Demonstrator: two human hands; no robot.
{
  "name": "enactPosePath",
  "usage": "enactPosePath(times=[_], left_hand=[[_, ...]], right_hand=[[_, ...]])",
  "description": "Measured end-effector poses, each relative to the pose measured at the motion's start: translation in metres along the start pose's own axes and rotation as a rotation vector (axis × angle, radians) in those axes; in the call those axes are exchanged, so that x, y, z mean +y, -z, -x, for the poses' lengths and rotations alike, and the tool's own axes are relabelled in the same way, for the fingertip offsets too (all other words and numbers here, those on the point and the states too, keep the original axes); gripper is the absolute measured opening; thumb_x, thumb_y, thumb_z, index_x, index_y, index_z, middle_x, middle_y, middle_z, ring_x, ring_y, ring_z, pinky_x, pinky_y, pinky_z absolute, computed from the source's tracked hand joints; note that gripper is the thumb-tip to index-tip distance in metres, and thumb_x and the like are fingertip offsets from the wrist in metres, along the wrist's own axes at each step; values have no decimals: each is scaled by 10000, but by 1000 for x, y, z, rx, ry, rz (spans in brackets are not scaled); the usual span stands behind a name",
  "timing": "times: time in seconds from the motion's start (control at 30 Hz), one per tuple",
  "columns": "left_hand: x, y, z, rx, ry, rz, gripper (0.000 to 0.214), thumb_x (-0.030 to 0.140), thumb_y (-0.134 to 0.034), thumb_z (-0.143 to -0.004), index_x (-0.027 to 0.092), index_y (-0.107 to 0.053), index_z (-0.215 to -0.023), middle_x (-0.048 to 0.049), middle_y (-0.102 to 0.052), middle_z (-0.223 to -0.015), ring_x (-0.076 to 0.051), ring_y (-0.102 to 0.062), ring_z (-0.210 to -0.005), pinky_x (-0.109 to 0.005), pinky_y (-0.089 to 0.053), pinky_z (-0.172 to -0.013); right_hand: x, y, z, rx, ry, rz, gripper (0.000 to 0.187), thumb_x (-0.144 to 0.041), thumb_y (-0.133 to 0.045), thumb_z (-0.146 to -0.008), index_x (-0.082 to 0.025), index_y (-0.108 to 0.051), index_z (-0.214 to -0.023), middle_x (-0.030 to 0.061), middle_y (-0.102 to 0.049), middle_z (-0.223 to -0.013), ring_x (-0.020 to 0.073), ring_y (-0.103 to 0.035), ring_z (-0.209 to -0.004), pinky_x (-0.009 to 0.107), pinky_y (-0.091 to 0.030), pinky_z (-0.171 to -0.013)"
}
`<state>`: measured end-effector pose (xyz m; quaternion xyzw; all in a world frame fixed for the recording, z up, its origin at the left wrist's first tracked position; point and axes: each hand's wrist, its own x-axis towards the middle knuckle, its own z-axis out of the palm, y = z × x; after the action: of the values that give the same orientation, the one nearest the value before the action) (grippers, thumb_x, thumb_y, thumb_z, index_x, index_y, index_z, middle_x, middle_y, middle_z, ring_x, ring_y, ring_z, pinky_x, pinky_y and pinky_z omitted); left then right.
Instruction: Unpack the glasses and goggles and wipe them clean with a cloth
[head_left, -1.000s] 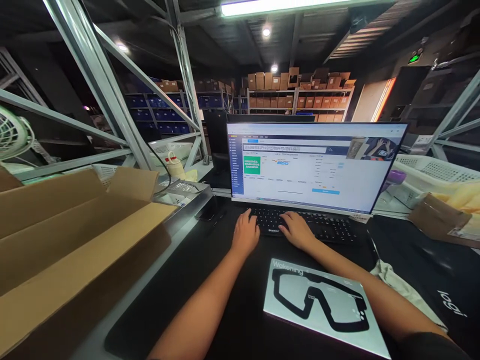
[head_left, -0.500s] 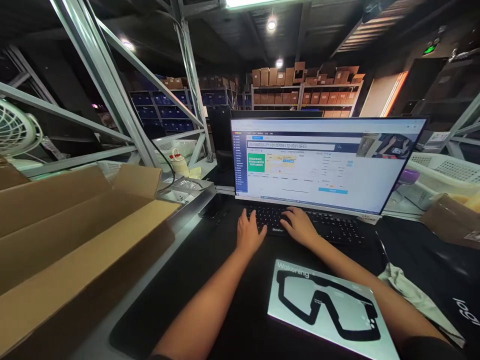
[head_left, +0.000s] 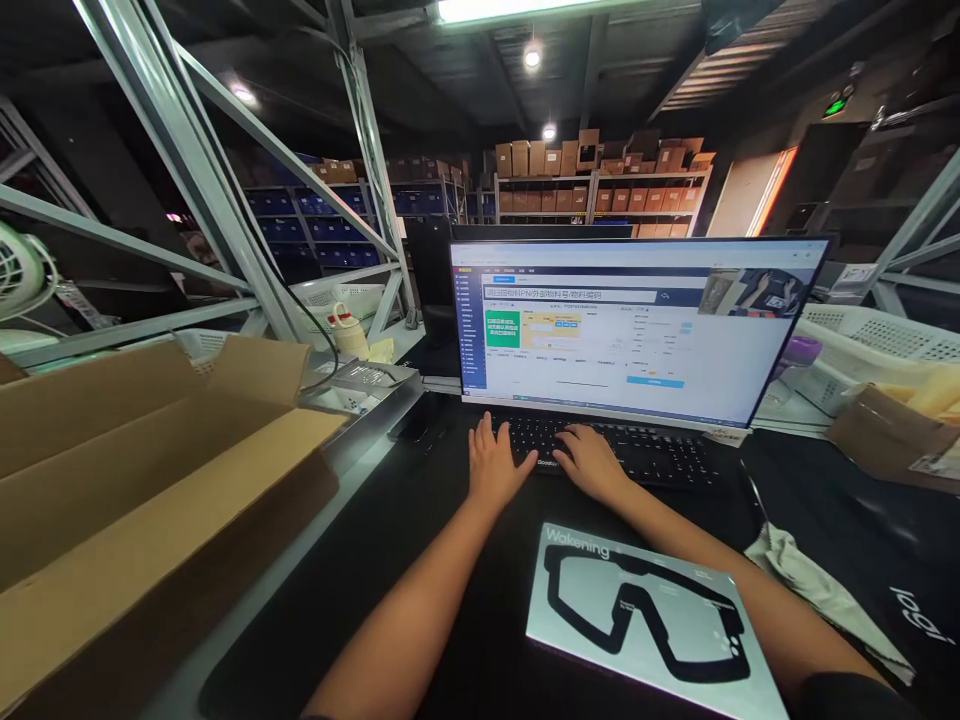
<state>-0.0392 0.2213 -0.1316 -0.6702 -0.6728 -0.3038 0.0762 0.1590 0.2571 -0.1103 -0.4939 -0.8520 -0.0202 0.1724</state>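
Note:
Both hands rest at a black keyboard [head_left: 667, 456] below a lit monitor [head_left: 570, 370]. My left hand [head_left: 493, 462] lies on the keyboard's left end, fingers spread and thumb stuck out to the right. Over the middle keys is my right hand [head_left: 592, 460], its fingers apart and slightly bent. Neither hand holds anything. In front of the keyboard, between my forearms, lies a flat white box [head_left: 645, 610] printed "Wakening" with a black goggle-like outline. My right forearm passes along its far right side.
An open cardboard box [head_left: 150, 480] stands at the left. A dark phone-like object [head_left: 411, 424] lies left of the keyboard. To the right are a crumpled pale cloth [head_left: 817, 590], a brown carton [head_left: 892, 435] and a white basket [head_left: 885, 345]. Shelves with boxes [head_left: 600, 190] stand behind.
The whole view has shifted slightly, with most things now a little further left. Both hands stay at the keyboard; the left thumb and fingers have spread slightly.

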Motion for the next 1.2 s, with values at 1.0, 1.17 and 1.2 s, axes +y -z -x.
enactPosePath(times=[1.0,1.17,1.2], left_hand=[[2,0,11,-56,-177,-74,352,322,-567,-955,119,-611,-1238,-191,-599,-1371,-327,-547,-1300,-489,-431,-1127],[1,-1,11,-66,-176,-83,356,330,-551,-960,130,-607,-1249,-182,-600,-1372,-320,-546,-1299,-486,-414,-1136],[1,-1,11,-67,-176,-83,355,331,-548,-962,132,-607,-1249,-182,-599,-1373,-318,-545,-1300,-484,-412,-1138]], right_hand=[[-2,17,6,16,-167,133,335,-316,-495,-995,-114,-625,-1229,185,-655,-1235,313,-607,-1141,426,-463,-958],[14,29,5,16,-343,268,345,-353,-466,-1011,-85,-626,-1158,223,-683,-1109,342,-633,-1062,437,-448,-894],[15,31,5,11,-351,283,345,-355,-461,-1014,-86,-626,-1155,220,-686,-1106,334,-638,-1055,425,-447,-888]])
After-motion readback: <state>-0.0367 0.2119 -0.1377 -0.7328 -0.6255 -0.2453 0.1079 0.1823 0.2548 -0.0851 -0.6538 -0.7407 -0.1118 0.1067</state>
